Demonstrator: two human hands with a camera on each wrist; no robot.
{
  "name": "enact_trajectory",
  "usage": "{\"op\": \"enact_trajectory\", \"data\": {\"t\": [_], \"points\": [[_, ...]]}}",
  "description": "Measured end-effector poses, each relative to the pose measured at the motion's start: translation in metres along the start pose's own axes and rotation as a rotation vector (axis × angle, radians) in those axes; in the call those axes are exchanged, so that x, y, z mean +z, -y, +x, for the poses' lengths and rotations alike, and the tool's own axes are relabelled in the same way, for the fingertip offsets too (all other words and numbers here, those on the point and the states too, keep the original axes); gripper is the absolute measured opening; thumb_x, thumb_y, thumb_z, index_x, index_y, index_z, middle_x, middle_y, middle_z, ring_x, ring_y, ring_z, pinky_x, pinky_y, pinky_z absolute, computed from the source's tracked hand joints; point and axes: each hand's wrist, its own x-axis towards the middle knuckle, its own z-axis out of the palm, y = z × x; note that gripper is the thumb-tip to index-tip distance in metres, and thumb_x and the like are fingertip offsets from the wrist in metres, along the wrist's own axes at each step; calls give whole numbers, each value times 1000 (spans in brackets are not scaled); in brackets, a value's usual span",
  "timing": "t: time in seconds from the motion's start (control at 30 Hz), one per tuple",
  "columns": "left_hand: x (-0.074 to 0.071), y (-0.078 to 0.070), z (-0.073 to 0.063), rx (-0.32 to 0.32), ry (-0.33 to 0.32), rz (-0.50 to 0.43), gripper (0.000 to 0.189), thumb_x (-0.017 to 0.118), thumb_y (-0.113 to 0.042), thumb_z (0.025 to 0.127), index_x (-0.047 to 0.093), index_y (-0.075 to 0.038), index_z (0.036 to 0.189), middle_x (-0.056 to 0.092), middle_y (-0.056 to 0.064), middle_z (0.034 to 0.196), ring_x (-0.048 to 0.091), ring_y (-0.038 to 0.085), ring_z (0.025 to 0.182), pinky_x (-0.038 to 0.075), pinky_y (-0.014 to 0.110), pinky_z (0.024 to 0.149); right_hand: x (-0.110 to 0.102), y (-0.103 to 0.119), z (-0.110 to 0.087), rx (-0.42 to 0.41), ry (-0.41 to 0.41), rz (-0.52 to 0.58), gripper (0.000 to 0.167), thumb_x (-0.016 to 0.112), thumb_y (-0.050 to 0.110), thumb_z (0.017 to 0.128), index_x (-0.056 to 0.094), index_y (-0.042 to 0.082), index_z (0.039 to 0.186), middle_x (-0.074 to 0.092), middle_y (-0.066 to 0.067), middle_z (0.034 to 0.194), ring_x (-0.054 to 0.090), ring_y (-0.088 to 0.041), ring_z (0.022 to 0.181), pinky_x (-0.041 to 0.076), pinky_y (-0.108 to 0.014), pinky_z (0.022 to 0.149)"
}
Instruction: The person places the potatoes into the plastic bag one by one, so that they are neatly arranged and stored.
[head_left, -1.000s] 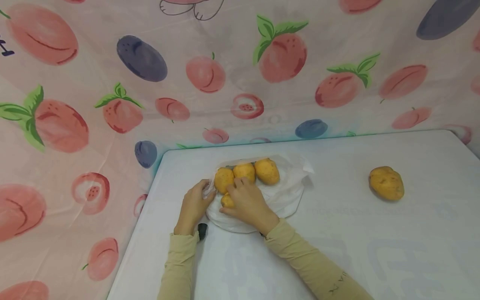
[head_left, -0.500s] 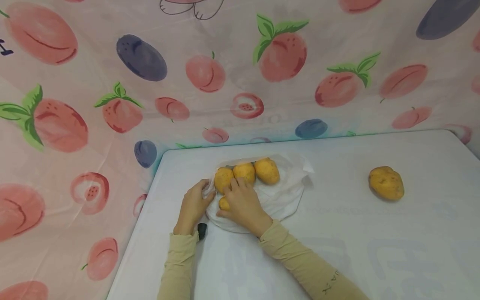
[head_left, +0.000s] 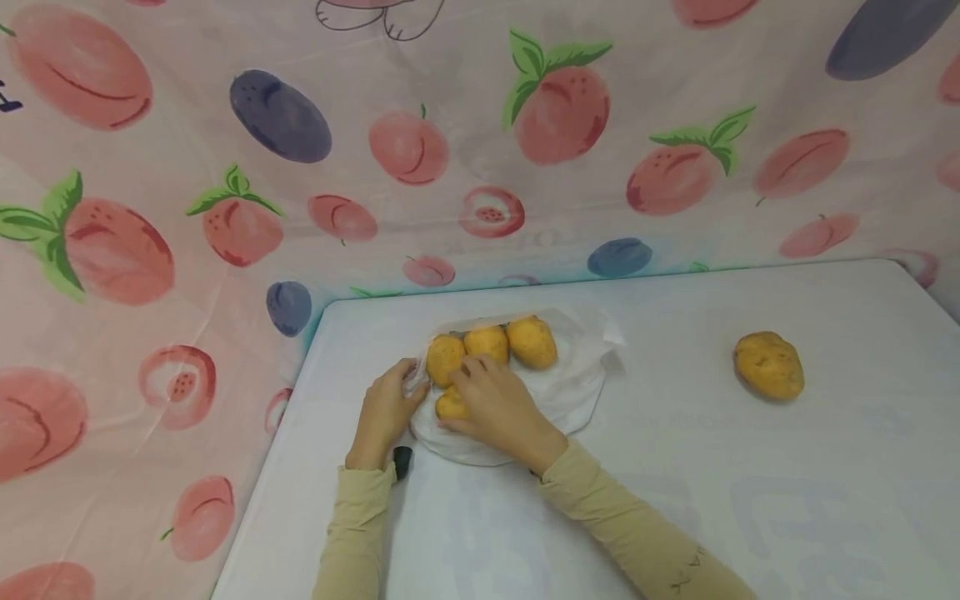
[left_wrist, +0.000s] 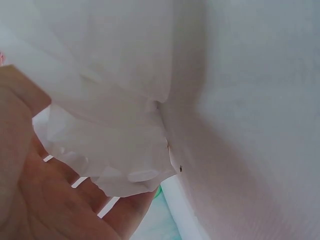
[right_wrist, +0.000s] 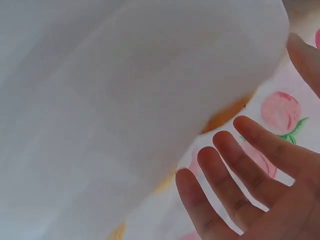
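Note:
A white plastic bag (head_left: 566,387) lies spread at the left of the table. Three yellow potatoes, the left one (head_left: 445,360), the middle one (head_left: 487,342) and the right one (head_left: 532,342), sit in a row on it. My left hand (head_left: 386,410) holds the bag's left edge; in the left wrist view the plastic (left_wrist: 115,150) lies between thumb and fingers. Over a nearer potato (head_left: 450,405) is my right hand (head_left: 501,407), partly covering it. In the right wrist view its fingers (right_wrist: 225,190) are straight and spread beside a potato (right_wrist: 227,117) half hidden by the bag.
Another potato (head_left: 768,365) lies apart on the right side of the white table (head_left: 675,433). A fruit-printed curtain (head_left: 450,100) hangs behind and to the left. By my left wrist is a small black object (head_left: 402,462).
My right hand shifted slightly left, then back right, over the nearer potato, which shows more now. My left hand stayed at the bag's edge. The other potatoes have not moved.

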Motion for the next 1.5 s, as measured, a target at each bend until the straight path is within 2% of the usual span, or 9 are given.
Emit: {"op": "enact_trajectory", "data": {"t": [0.1, 0.3, 0.53, 0.83, 1.27, 1.5], "points": [[-1, 1, 0, -1, -1, -4, 46, 70, -24, 93, 59, -4, 132, 61, 17, 135, 56, 38, 127, 43, 53, 107, -5, -3, -2, 1, 11, 16, 54, 77, 51, 81, 67, 7, 112, 63, -8, 109, 57, -25, 100, 54, -36, 82], [-2, 1, 0, -1, 5, -2, 46, 70, -24, 93, 58, -4, 133, 61, 17, 136, 55, 38, 128, 43, 53, 108, -16, -12, -9, 25, 52, 38, 56, 79, 43, 82, 65, 4, 119, 61, -10, 114, 56, -26, 106, 52, -37, 91], [-2, 2, 0, 2, 2, -1, 45, 69, -23, 93, 59, -4, 133, 61, 18, 136, 55, 38, 127, 43, 53, 108, -23, -24, -17, 46, 87, 55, 58, 78, 39, 84, 62, 5, 129, 61, -10, 120, 55, -26, 103, 51, -36, 88], [0, 2, 0, 22, -5, -8, 44, 69, -23, 94, 59, -5, 132, 62, 17, 135, 56, 37, 127, 44, 51, 107, -29, -40, -33, 72, 73, 72, 50, 80, 33, 84, 64, 7, 123, 60, -9, 120, 55, -27, 111, 50, -39, 95], [1, 1, -1, 10, 2, -18, 45, 69, -24, 94, 59, -5, 133, 62, 16, 135, 56, 36, 127, 44, 51, 108, -46, -60, -55, 105, 66, 33, 54, 77, 32, 86, 62, 1, 127, 60, -13, 122, 56, -30, 110, 52, -43, 90], [1, 1, 0, 7, 7, -13, 45, 69, -24, 94, 59, -4, 133, 61, 16, 136, 55, 37, 128, 43, 52, 108, -56, -79, -67, 139, 62, 31, 49, 78, 28, 86, 62, -1, 122, 59, -15, 122, 56, -32, 111, 53, -44, 90]]}}
